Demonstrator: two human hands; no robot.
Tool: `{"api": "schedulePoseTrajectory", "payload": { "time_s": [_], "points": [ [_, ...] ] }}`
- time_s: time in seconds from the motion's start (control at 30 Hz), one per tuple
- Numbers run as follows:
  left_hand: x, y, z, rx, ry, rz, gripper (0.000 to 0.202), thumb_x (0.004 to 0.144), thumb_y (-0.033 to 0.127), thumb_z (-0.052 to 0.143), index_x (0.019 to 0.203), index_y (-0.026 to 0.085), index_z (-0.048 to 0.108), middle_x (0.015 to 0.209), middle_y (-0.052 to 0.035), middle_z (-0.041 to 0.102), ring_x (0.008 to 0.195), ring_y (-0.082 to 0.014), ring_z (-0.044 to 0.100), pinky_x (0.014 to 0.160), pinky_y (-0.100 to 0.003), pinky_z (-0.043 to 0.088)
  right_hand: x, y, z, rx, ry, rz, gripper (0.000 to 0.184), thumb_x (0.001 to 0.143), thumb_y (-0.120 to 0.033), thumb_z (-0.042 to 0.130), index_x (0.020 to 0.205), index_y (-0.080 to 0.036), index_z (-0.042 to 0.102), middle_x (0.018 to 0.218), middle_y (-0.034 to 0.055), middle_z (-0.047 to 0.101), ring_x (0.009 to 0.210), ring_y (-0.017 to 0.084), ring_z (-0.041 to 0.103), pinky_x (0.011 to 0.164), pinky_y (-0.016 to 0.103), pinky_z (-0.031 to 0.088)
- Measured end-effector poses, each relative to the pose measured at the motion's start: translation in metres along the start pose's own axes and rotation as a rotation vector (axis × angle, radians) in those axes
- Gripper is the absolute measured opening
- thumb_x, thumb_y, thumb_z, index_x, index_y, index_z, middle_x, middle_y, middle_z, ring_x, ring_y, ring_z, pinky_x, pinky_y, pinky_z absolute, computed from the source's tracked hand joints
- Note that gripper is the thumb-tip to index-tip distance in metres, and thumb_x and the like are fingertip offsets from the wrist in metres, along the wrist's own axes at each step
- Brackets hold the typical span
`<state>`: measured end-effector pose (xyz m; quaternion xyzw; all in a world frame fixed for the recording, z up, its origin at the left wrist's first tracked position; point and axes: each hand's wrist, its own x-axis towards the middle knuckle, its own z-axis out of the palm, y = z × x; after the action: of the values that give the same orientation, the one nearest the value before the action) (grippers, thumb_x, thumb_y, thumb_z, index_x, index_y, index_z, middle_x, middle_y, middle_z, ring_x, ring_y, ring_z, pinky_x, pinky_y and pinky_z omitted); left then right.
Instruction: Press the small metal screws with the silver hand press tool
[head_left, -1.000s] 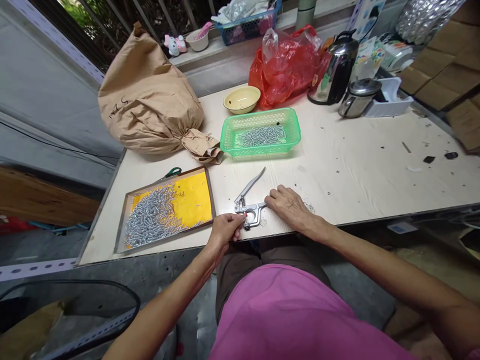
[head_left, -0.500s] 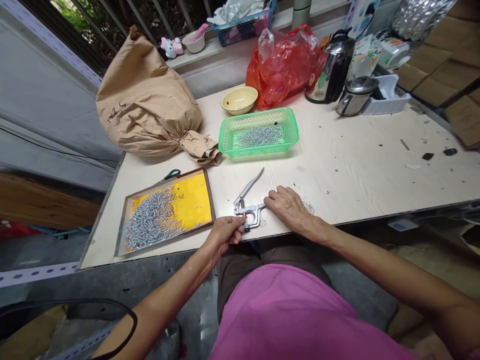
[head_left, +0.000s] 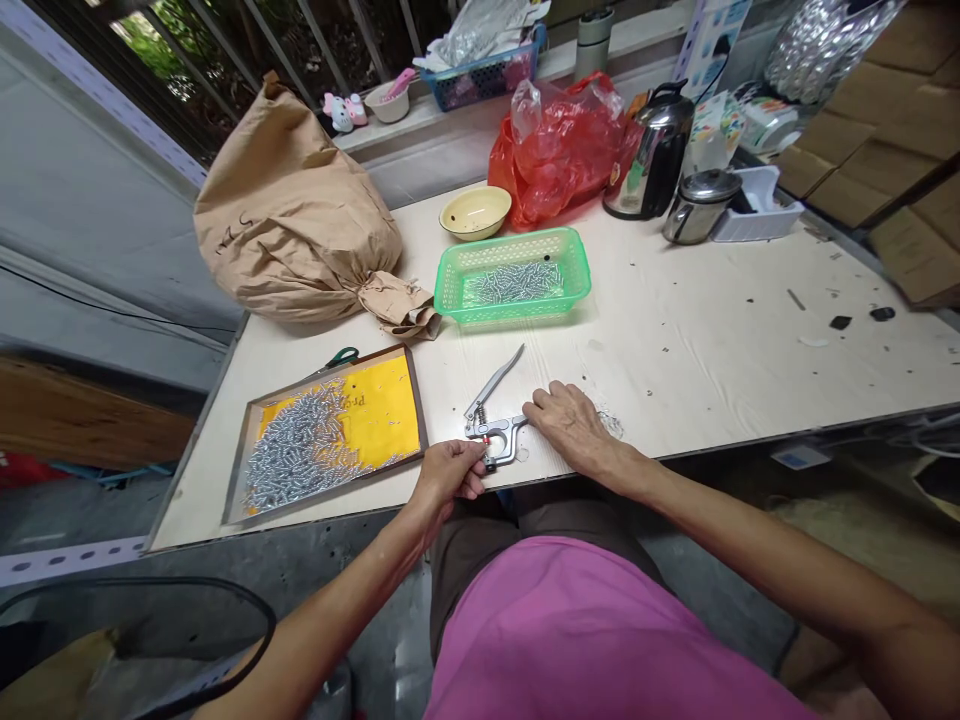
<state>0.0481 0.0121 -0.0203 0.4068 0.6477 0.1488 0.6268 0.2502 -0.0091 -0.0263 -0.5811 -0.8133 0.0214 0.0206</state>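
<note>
The person's left hand is at the near left end of the snap-fastener pliers, thumb and forefinger pinched together beside the red-marked die; whether they hold a small part cannot be told. The right hand is at the pliers' right, its fingers curled and clamped on the lower handle's end. The pliers lie on the pale tabletop, their upper handle raised apart from the lower one. Left of the pliers is a shallow tray, with small silvery metal pieces heaped over a yellow sheet. Green-handled scissors lie beyond it, far left of the pliers. Beyond the pliers stands a green plastic basket with similar pieces. Farther behind the pliers are a cream bowl and a red plastic bag, with a brown sack to their far left.
</note>
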Motion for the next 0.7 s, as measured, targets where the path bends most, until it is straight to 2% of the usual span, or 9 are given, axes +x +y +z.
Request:
{"api": "schedulePoseTrajectory", "payload": {
  "time_s": [0.2, 0.47, 0.7],
  "points": [
    [0.0, 0.0032, -0.0008, 0.032, -0.046, -0.05, 0.031, 0.076, 0.037, 0.067, 0.063, 0.011, 0.055, 0.044, 0.0023, 0.055, 0.03, -0.0059, 0.047, 0.032, -0.016, 0.034, 0.0004, -0.0053, -0.0015, -0.027, 0.0, 0.026, 0.021, 0.091, -0.011, 0.042, 0.093, -0.018, 0.061, 0.09, 0.0094, 0.061, 0.088, 0.025, 0.05, 0.069, 0.036, 0.032],
    [-0.0031, 0.0064, 0.0011, 0.035, -0.035, -0.08, 0.025, 0.077, 0.03, 0.067, 0.064, 0.012, 0.056, 0.046, 0.0023, 0.057, 0.031, -0.0058, 0.049, 0.033, -0.015, 0.035, -0.0003, -0.0061, -0.0021, -0.02, 0.006, 0.038, 0.023, 0.091, -0.01, 0.041, 0.093, -0.018, 0.062, 0.091, 0.0099, 0.062, 0.09, 0.025, 0.052, 0.07, 0.036, 0.033],
    [-0.0027, 0.0086, -0.0001, 0.123, -0.064, -0.073, 0.028, 0.077, 0.035, 0.067, 0.064, 0.011, 0.057, 0.046, 0.002, 0.058, 0.032, -0.0055, 0.049, 0.034, -0.014, 0.035, -0.0011, -0.0069, 0.0011, 0.005, 0.005, 0.044, 0.023, 0.091, -0.011, 0.04, 0.094, -0.019, 0.062, 0.09, 0.0107, 0.061, 0.09, 0.025, 0.051, 0.07, 0.036, 0.034]
  ]
}}
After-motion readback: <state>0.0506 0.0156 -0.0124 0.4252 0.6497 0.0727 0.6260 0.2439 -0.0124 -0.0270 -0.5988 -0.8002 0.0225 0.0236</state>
